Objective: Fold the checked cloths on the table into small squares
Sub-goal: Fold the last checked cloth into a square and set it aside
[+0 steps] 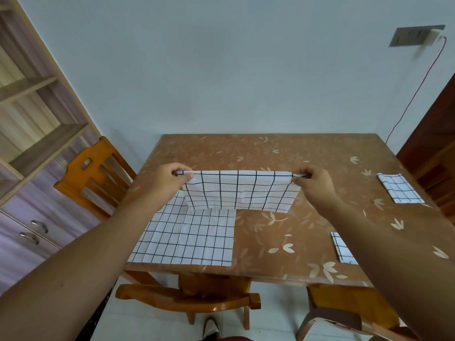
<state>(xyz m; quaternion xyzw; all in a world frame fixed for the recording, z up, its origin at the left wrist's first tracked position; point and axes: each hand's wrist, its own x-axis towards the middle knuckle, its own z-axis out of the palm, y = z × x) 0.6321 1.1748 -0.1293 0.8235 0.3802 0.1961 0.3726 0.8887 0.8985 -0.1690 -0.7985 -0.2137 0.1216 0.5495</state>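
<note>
Tabletop point(295, 148): cloth point(238, 190) corners pinched in left fingers point(185, 176), right fingers point(302, 171).

Checked cloth point(240, 190) over leaf-patterned table point(295, 156)

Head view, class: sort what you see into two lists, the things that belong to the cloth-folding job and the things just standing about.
Job: held cloth, pinched at both top corners by left hand and right hand; flat cloth; far folded cloth; near folded cloth; table.

Standing about: side chair; front chair; shelves; wall socket.
</note>
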